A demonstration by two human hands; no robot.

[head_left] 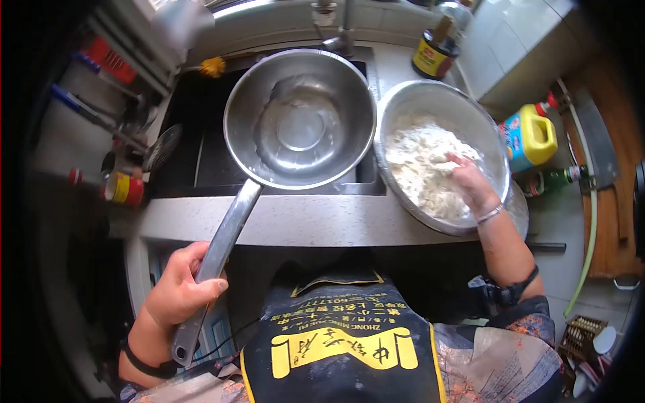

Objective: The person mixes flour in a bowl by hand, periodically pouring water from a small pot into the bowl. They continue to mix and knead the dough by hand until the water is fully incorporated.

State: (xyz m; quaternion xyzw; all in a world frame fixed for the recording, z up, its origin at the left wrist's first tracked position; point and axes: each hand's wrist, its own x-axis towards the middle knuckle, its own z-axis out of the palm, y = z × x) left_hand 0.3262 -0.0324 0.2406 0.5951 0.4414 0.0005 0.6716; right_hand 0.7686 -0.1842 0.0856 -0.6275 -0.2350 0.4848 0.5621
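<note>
My left hand [186, 284] is closed around the long metal handle of a steel saucepan [302, 164]. The pan is held over the sink, its inside wet and shiny, with perhaps a little liquid at the bottom. On the right, my right hand [472, 183] is inside a large metal bowl [494, 127], touching lumpy, floury dough [426, 158]. Its fingers look apart and slightly bent, some partly hidden by the flour. A bracelet circles the right wrist.
Behind the pan lies the dark sink [181, 161] with a faucet [339, 41]. A dark jar with a yellow label [433, 57] stands behind the bowl. To the right are a yellow jug [537, 140] and a green bottle [563, 176]. A skimmer [161, 146] hangs left.
</note>
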